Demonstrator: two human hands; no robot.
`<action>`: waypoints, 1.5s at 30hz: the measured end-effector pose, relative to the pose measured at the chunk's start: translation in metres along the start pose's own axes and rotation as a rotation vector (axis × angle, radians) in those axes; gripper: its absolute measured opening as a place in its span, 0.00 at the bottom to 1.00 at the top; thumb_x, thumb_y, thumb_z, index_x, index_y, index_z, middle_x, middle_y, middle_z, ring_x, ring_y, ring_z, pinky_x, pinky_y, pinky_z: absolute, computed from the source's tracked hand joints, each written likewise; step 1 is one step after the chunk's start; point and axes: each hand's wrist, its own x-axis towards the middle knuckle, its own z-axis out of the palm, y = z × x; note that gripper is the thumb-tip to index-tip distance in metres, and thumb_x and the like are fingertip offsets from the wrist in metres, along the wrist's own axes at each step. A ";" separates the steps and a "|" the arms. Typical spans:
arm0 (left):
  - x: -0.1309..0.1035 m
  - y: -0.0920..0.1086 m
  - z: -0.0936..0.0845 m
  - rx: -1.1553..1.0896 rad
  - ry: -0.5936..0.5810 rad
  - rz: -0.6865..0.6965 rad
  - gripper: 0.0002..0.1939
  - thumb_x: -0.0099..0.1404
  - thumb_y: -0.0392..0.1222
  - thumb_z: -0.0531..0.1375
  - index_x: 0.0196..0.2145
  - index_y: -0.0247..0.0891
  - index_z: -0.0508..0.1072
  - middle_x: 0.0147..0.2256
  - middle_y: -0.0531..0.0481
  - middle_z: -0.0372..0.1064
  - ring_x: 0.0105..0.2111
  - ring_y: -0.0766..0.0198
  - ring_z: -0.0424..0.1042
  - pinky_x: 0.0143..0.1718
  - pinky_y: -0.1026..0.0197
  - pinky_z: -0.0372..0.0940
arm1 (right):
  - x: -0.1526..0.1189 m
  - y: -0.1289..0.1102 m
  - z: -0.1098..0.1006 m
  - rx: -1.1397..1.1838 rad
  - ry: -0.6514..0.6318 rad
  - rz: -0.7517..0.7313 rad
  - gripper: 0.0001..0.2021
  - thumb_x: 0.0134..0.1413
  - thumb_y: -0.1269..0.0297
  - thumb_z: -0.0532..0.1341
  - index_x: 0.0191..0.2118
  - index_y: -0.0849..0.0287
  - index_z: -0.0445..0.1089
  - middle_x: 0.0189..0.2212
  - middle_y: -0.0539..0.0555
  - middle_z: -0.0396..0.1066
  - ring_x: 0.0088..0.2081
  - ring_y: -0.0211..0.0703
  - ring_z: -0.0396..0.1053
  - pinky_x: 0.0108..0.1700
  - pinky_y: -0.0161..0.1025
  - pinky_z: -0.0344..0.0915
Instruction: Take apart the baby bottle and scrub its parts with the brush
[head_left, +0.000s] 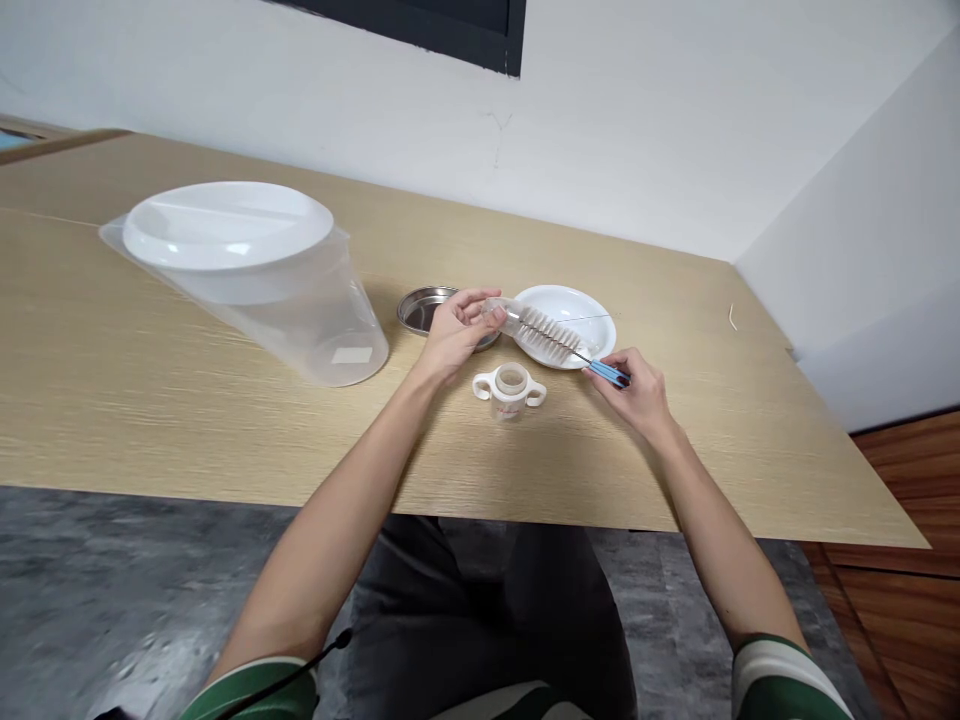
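My right hand is closed on the blue handle of a bottle brush with white bristles. The brush points left, its head just at the mouth of a small clear domed piece, which looks like a bottle cap. That piece is pinched in my left hand; how far the brush tip reaches inside is hard to see. Below and between the hands, a baby bottle with two white side handles stands upright and uncapped. Behind the brush is a white bowl with a thin dark line across it.
A round metal tray lies partly behind my left hand. A large translucent pitcher with a white lid stands on the left. A small bent white strip lies on the wooden table at the right. The wall runs along the back.
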 end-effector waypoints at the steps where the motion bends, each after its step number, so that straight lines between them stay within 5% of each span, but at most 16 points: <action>1: 0.000 0.000 -0.001 0.000 -0.003 0.000 0.30 0.49 0.52 0.77 0.46 0.36 0.76 0.41 0.42 0.79 0.38 0.60 0.79 0.43 0.58 0.74 | 0.000 0.001 0.001 0.003 0.016 -0.006 0.12 0.60 0.52 0.65 0.38 0.56 0.70 0.31 0.52 0.76 0.29 0.40 0.72 0.31 0.36 0.65; 15: -0.002 0.002 -0.003 -0.054 -0.149 0.030 0.28 0.48 0.48 0.78 0.45 0.38 0.78 0.46 0.40 0.79 0.47 0.55 0.79 0.52 0.53 0.72 | 0.001 0.000 -0.002 0.005 -0.014 -0.001 0.15 0.65 0.52 0.61 0.37 0.58 0.75 0.23 0.50 0.73 0.21 0.35 0.63 0.26 0.35 0.59; 45: -0.007 0.009 0.005 0.075 -0.129 0.096 0.27 0.46 0.41 0.77 0.42 0.37 0.75 0.49 0.38 0.77 0.51 0.53 0.75 0.53 0.52 0.71 | 0.001 0.000 -0.004 -0.032 -0.127 0.037 0.19 0.68 0.49 0.54 0.36 0.58 0.74 0.24 0.52 0.74 0.23 0.38 0.64 0.29 0.37 0.59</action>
